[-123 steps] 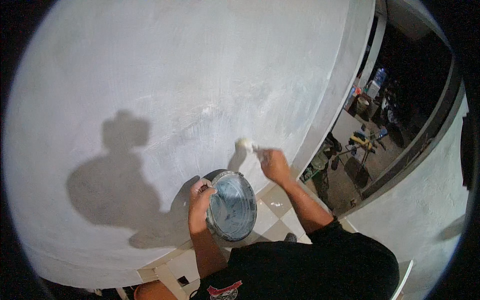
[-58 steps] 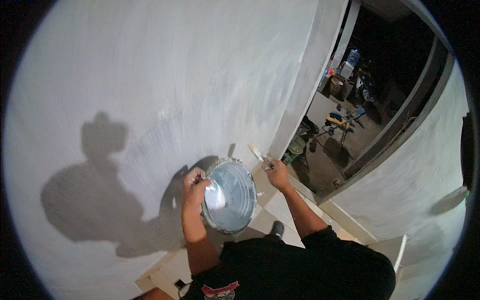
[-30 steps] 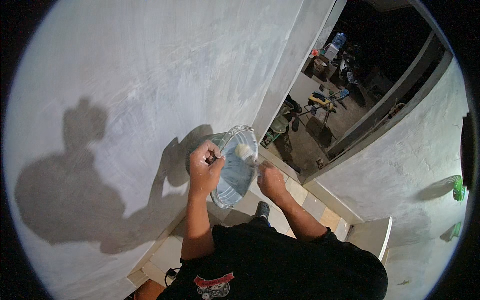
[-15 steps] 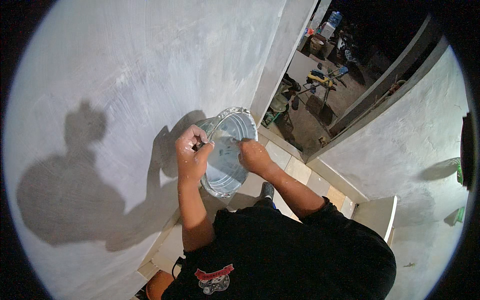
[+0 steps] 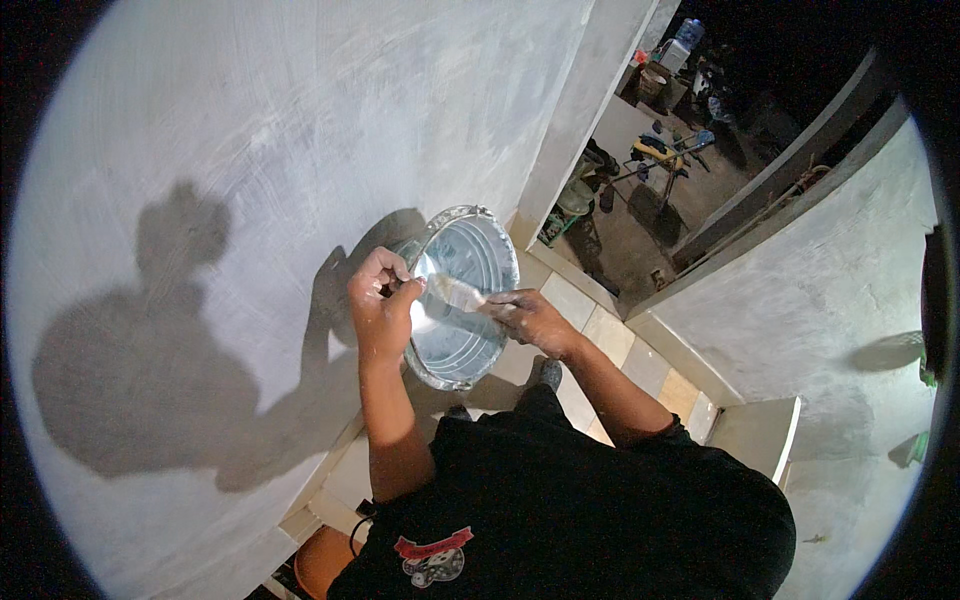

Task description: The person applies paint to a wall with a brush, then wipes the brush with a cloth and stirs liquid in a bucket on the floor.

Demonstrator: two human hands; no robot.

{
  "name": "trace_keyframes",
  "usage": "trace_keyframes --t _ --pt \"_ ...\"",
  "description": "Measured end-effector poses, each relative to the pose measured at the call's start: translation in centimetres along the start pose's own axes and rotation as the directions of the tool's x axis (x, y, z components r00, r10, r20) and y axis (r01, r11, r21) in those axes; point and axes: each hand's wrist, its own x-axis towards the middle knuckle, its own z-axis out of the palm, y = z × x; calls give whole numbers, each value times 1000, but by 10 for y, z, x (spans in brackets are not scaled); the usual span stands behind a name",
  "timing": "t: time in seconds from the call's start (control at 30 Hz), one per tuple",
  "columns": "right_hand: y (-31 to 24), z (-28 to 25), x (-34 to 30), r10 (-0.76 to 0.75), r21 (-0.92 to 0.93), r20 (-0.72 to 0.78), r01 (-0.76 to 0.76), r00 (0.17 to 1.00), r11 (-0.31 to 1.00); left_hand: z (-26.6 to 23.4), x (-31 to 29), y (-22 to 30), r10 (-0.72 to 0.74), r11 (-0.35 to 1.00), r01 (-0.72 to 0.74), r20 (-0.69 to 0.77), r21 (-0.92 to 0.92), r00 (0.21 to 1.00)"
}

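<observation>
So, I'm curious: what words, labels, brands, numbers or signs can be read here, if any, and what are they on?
None can be read.
Black T-shirt: the red ribbon in its chest print seems to carry lettering, too small and blurred to read.
Bucket and paintbrush: no lettering can be made out.
Blue water bottle beyond the doorway: too small to tell whether it has a label.
</observation>
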Motion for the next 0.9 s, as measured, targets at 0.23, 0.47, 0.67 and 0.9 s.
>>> trace_keyframes --t 0.23,0.47,0.67,0.9 --pt "35 -26 -19 32 553 180 -128 983 824 -1 7 -8 -118 993 120 -83 18 990" --pt "15 -40 -21 -37 415 156 -31 987 909 1 8 -7 -152 987 145 -109 -75 982" --pt "14 -39 3 -222 -77 109 230 969 970 -6 2 -16 -169 978 156 -94 -139 981" --pt "-60 -79 34 -358 -59 -149 353 922 934 -16 6 -29 -135 979 109 -145 -170 980"
